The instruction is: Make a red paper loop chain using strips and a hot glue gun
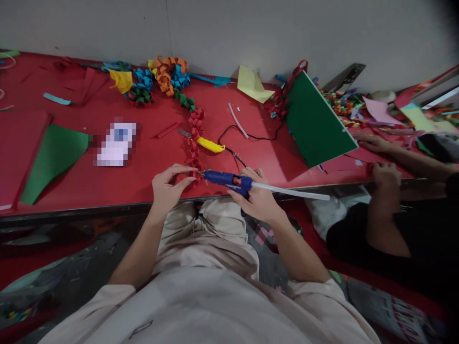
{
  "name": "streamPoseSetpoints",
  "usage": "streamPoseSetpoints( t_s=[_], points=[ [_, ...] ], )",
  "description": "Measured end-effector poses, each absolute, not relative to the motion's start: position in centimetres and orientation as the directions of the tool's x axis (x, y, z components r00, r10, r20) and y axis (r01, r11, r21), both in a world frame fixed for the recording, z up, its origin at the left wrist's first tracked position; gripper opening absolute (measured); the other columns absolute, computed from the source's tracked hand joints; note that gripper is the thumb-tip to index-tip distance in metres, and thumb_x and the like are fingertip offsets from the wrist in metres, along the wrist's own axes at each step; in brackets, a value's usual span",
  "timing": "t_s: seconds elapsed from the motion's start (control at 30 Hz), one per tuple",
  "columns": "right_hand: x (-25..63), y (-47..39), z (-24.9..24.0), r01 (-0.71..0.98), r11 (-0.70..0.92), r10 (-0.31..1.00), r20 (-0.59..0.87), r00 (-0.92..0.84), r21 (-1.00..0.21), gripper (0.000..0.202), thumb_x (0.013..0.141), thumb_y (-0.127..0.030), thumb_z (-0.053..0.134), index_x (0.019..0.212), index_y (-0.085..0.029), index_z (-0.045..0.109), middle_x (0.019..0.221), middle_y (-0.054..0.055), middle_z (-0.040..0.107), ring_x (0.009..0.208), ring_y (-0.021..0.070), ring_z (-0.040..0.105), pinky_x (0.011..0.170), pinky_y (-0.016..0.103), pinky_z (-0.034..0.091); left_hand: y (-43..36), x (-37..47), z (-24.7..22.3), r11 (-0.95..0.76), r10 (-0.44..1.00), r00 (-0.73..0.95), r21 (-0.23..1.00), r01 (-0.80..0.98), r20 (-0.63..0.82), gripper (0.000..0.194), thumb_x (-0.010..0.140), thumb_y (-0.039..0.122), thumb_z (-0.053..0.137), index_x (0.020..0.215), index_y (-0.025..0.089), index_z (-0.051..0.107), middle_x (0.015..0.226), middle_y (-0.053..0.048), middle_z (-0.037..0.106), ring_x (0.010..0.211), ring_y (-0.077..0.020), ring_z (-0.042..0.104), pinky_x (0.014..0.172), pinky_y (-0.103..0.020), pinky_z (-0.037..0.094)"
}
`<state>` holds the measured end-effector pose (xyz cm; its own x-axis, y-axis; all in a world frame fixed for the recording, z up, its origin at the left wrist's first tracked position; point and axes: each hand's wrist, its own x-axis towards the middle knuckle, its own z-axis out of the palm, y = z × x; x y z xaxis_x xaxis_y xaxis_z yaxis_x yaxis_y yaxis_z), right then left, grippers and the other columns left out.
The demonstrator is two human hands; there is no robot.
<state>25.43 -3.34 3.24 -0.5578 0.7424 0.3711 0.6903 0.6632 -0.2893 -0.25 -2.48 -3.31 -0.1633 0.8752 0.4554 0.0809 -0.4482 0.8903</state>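
A blue hot glue gun (pixel 220 178) is gripped in my right hand (pixel 260 196), its nozzle pointing left. A long clear glue stick (pixel 290 191) sticks out of its back. My left hand (pixel 170 186) pinches the near end of a red paper chain (pixel 193 150) between thumb and fingers, right at the nozzle tip. That chain runs away from me over the red table, turning green and then joining a heap of orange and blue paper loops (pixel 167 76). A yellow-handled cutter (pixel 211 145) lies against the chain, its blade under or beside the red links.
A green board (pixel 317 122) leans at the right, beside a co-worker's hands (pixel 385 172). Green paper (pixel 57 157) and a blurred pale rectangular item (pixel 117 145) lie at the left. A black cord (pixel 229 131) curls behind the glue gun. Yellow paper (pixel 253 85) rests near the wall.
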Motion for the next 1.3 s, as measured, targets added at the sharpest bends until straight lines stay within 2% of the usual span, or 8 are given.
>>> streamPoseSetpoints(
  t_s=[0.2,0.47,1.3],
  points=[
    [25.24,-3.45,3.35,0.69,0.665,0.742,0.351,-0.57,-0.286,0.03,0.103,-0.047,0.047,0.092,-0.021,0.056,0.09,0.007,0.062,0.083,0.0244,0.056,0.074,0.039,0.036,-2.55,-0.24,-3.23,-0.483,0.864,-0.135,0.874,0.054,0.486,0.02,0.078,0.021,0.083,0.098,0.025,0.08,0.093,-0.004,0.079,0.086,-0.0178,0.072,0.079,-0.03,0.056],
    [25.21,-3.53,3.28,0.698,0.657,0.749,0.349,-0.563,-0.284,0.028,0.102,-0.046,0.049,0.09,-0.022,0.054,0.088,0.007,0.062,0.083,0.0241,0.056,0.074,0.038,0.036,-2.52,-0.28,-3.14,-0.438,0.882,-0.147,0.893,0.099,0.449,0.019,0.077,0.027,0.084,0.096,0.023,0.081,0.09,-0.005,0.078,0.085,-0.0188,0.072,0.08,-0.032,0.056],
    [25.1,-3.56,3.05,0.696,0.667,0.736,0.378,-0.561,-0.266,0.032,0.103,-0.049,0.047,0.089,-0.02,0.055,0.087,0.007,0.062,0.079,0.0231,0.054,0.072,0.037,0.034,-2.47,-0.19,-3.34,-0.443,0.88,-0.149,0.893,0.081,0.451,0.018,0.078,0.026,0.083,0.096,0.023,0.08,0.092,-0.006,0.079,0.087,-0.0195,0.072,0.081,-0.033,0.057]
  ],
)
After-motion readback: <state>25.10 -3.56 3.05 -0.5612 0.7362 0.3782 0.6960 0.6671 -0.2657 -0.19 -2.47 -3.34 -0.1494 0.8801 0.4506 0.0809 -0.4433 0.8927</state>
